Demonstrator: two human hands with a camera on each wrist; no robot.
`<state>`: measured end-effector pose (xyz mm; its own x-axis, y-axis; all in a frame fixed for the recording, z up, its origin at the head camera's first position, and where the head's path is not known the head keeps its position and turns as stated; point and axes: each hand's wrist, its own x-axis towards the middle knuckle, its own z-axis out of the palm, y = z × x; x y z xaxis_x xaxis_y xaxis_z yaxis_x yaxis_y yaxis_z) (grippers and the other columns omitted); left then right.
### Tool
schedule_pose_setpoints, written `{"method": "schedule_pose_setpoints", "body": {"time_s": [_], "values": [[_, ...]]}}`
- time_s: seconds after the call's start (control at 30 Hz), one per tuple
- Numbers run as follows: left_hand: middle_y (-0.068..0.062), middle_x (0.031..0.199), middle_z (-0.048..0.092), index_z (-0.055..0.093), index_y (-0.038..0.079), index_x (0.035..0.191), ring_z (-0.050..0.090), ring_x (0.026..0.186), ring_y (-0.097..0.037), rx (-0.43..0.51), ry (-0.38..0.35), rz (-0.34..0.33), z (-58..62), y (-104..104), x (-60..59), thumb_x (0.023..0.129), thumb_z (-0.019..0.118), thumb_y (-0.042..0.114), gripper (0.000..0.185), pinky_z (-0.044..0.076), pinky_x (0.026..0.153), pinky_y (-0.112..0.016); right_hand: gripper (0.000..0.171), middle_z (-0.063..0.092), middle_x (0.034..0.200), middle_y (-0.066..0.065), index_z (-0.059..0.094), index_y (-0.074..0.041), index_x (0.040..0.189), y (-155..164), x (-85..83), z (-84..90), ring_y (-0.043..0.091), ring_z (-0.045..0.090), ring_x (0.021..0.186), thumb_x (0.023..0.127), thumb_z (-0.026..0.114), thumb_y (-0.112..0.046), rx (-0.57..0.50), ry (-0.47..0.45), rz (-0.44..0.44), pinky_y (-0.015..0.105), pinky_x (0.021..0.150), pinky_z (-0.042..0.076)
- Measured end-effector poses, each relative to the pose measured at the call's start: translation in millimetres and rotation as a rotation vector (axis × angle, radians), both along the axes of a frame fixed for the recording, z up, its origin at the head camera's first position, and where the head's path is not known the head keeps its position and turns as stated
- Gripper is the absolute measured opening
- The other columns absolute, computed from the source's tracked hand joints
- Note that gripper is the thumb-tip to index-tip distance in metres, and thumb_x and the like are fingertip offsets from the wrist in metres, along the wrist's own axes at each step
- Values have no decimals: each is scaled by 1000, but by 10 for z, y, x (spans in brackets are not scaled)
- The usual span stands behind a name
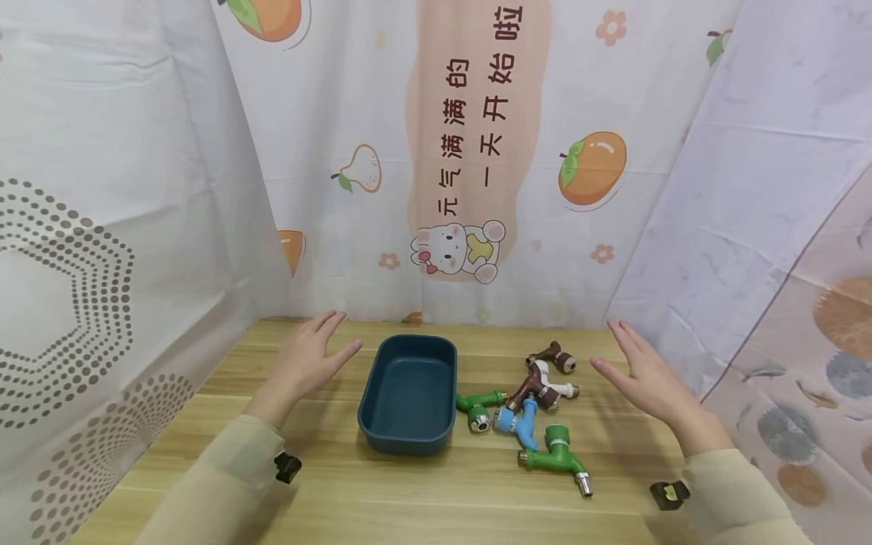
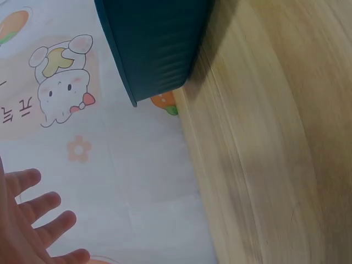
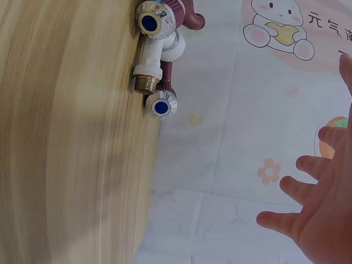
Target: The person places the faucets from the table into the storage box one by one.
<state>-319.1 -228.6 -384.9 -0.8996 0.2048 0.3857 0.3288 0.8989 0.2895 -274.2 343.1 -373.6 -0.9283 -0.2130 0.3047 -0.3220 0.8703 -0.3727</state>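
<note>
My left hand [image 1: 304,363] is held out with spread, straight fingers to the left of a dark teal rectangular bin [image 1: 409,443], holding nothing. The bin stands on the wooden table and nothing shows inside it. On the other side, my right hand [image 1: 647,376] is also held out with its fingers extended, right of a group of faucets. These are a green faucet [image 1: 557,457] nearest me, another green faucet [image 1: 479,412] beside the bin, a blue faucet [image 1: 523,425], a white faucet [image 1: 562,390], and two maroon ones, a front maroon faucet [image 1: 533,390] and a back maroon faucet [image 1: 555,356].
A wooden table [image 1: 381,503] carries everything. Behind it hangs a printed curtain [image 1: 381,250], with a dotted cloth [image 1: 197,250] at the left and another patterned cloth [image 1: 811,363] at the right. The faucets lie close together, some overlapping.
</note>
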Motion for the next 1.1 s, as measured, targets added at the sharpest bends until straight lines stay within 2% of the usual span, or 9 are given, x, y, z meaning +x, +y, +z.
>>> {"method": "schedule_pose_setpoints", "body": {"time_s": [0.2, 0.33, 0.67, 0.8, 1.03, 1.1], "values": [[-15, 158, 39, 41, 13, 156, 39, 140, -44, 29, 16, 6, -13, 29, 16, 98, 47, 69, 81, 30, 111, -66, 84, 5, 166, 26, 6, -15, 165, -29, 3, 21, 55, 16, 146, 104, 52, -50, -35, 9, 5, 80, 106, 18], [-16, 156, 42, 42, 11, 155, 40, 138, -44, 49, 21, 9, -6, 55, 37, 98, 44, 70, 83, 32, 111, -65, 85, 8, 166, 27, 8, -14, 165, -44, 2, 14, 55, 17, 145, 103, 53, -49, -50, 34, 0, 79, 106, 19], [-21, 154, 43, 41, 9, 155, 41, 138, -46, 135, -21, 32, -23, 144, 119, 98, 46, 68, 82, 36, 107, -67, 92, 25, 159, 33, 15, -8, 164, -160, -34, -8, 57, 27, 140, 97, 66, -47, -97, 98, 9, 76, 107, 24], [-20, 154, 43, 41, 11, 156, 43, 137, -47, 153, -29, 36, -42, 165, 134, 97, 44, 71, 84, 37, 106, -68, 92, 25, 159, 32, 14, -8, 164, -215, -41, -37, 59, 29, 138, 97, 69, -40, -154, 79, 35, 78, 104, 26], [-19, 155, 42, 40, 11, 156, 42, 138, -45, 189, -29, 25, -77, 190, 144, 97, 43, 72, 84, 38, 106, -67, 88, 25, 160, 30, 15, -7, 163, -308, -65, -71, 57, 37, 134, 99, 68, -35, -217, 85, 67, 71, 98, 42], [-20, 154, 43, 41, 11, 156, 43, 137, -45, 203, -28, 23, -83, 200, 150, 98, 44, 71, 83, 38, 105, -67, 87, 25, 160, 30, 16, -6, 163, -331, -77, -72, 57, 38, 134, 99, 68, -35, -237, 88, 80, 69, 98, 43]]}}
